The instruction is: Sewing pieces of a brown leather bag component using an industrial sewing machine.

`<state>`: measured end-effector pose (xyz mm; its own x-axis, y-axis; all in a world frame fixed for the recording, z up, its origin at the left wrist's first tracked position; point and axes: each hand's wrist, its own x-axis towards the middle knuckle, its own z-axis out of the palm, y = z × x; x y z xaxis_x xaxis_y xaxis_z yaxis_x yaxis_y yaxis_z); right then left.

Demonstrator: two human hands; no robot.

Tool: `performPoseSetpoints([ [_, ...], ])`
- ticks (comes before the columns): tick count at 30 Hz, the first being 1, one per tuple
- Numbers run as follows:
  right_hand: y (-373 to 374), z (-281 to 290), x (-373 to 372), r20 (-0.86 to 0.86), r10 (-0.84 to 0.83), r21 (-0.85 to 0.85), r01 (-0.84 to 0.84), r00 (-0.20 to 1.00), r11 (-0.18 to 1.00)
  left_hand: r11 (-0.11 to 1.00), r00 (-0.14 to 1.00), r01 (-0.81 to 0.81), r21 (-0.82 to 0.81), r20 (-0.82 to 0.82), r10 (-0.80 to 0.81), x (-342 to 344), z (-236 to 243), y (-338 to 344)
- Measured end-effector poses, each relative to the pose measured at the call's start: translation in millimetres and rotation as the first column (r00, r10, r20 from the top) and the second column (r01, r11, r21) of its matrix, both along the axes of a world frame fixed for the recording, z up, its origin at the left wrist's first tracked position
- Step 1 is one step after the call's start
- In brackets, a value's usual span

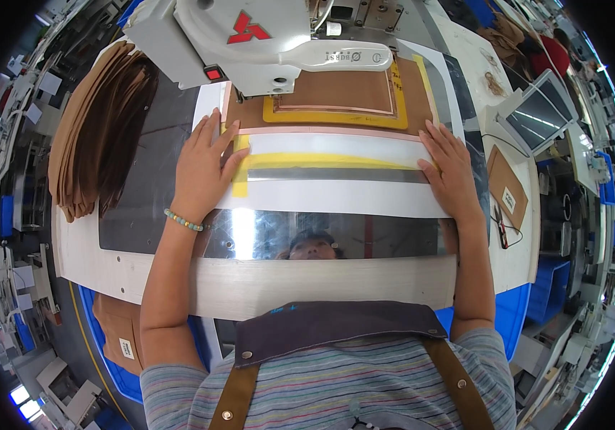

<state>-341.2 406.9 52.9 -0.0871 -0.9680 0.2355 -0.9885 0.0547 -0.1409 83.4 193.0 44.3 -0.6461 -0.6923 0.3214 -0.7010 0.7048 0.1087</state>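
A brown fabric panel (250,107) with a pinkish near edge lies under the head of a white sewing machine (250,36). On top of the panel sits a yellow frame (336,120), partly hidden by the machine. Beneath is a white sheet (307,195) with yellow tape and a grey strip across it. My left hand (206,159) rests flat, fingers spread, at the panel's left near corner. At the right near corner lies my right hand (452,166), its fingers stretched out over the panel's and sheet's edge. Neither hand grips anything.
A thick stack of brown fabric pieces (96,129) stands at left. On the right are a tilted screen (542,113), a labelled brown piece (506,188) and small snips (501,226). A shiny metal plate (272,240) borders the table's near side. Blue bins (514,315) sit below.
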Motion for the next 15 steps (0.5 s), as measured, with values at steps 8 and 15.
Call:
performPoseSetpoints([
  [8,-0.6,-1.8,-0.7,-0.011,0.01,-0.036,-0.011,1.0,0.999,0.999,0.998,0.043,-0.012,-0.04,-0.044,-2.3,-0.7,-4.0],
  [15,2.0,-6.1,-3.9,-0.003,-0.009,-0.05,0.009,1.0,0.999,0.997,0.997,0.072,-0.009,0.003,-0.072,-0.2,-0.6,-2.4],
])
